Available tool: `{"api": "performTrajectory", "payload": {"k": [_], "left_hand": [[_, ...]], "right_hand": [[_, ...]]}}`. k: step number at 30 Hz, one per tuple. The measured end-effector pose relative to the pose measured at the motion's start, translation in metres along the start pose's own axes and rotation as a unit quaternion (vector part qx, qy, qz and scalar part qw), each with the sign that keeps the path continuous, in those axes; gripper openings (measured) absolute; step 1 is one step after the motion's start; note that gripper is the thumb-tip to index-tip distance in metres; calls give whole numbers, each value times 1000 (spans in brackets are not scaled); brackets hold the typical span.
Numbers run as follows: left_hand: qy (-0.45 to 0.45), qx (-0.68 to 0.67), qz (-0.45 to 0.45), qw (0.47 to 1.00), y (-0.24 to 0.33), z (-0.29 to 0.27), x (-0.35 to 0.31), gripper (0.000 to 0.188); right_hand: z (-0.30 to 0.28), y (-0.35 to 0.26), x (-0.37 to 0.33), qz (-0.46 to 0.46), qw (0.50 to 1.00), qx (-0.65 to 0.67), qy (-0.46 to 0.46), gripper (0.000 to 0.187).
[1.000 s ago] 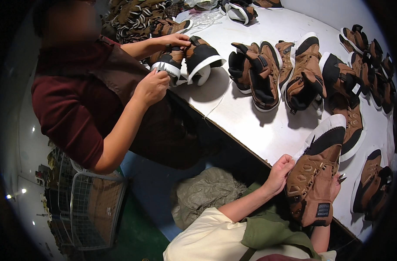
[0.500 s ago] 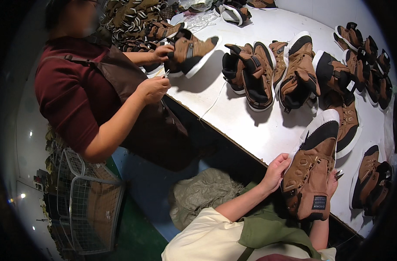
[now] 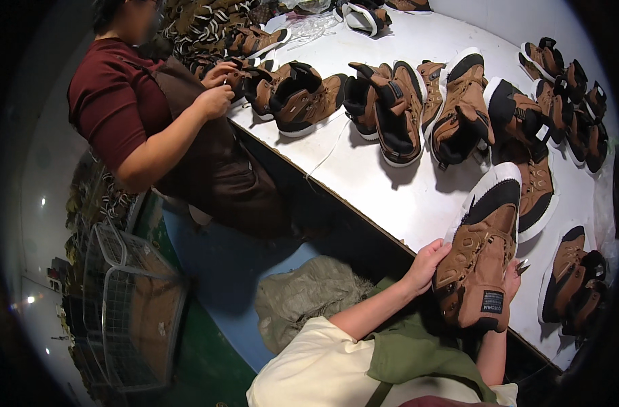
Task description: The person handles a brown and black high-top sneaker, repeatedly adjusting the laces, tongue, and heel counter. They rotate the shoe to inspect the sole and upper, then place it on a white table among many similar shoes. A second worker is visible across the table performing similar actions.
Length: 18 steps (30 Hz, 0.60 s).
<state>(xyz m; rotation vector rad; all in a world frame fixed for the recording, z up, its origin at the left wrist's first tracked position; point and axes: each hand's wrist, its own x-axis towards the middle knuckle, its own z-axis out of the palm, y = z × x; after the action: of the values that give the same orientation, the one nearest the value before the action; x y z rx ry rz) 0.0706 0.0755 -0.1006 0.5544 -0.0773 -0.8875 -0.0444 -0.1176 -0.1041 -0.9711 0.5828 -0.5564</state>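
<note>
- Two hands of yours are on one brown-and-black shoe (image 3: 477, 237), held up over the near edge of the white table (image 3: 374, 207).
- Its long axis runs away from you, leaning a little to your right: the toe points up and out over the table, while the tongue end, with a dark label, sits nearest your body.
- You have the upper turned toward you, and the white sole edge shows along the left side and around the toe.
- Your left hand (image 3: 428, 266) grips the shoe's left edge, thumb and fingers closed on it.
- Your right hand (image 3: 510, 281) is curled at the right side — mostly hidden by the shoe — and grasps a pointed metal tool (image 3: 522, 266) whose tip sticks out; how its hidden fingers lie, you cannot tell from this view.
- Beyond the toe, a row of similar shoes (image 3: 399, 115) stands across the white tabletop, with more shoes (image 3: 572, 281) to your right.
- To your left, a co-worker (image 3: 143, 122) in a maroon top and dark apron works beside another pair (image 3: 299, 98).
- Below lie a grey-green sack (image 3: 309, 295), a wire cart (image 3: 136, 319) and a floor (image 3: 218, 325) of blue and green.
</note>
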Motion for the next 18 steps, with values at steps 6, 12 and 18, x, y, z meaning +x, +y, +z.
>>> {"api": "performTrajectory", "payload": {"k": [6,12,18], "left_hand": [[121,88,41,988,-13,-14,9,20],[129,113,75,982,18,25,5,21],[116,-31,-27,992,24,45,30,30]], "right_hand": [[-10,2,7,87,996,27,21,24],[2,13,8,-31,998,-34,45,17],[26,-35,-15,-31,993,118,-5,24]]}}
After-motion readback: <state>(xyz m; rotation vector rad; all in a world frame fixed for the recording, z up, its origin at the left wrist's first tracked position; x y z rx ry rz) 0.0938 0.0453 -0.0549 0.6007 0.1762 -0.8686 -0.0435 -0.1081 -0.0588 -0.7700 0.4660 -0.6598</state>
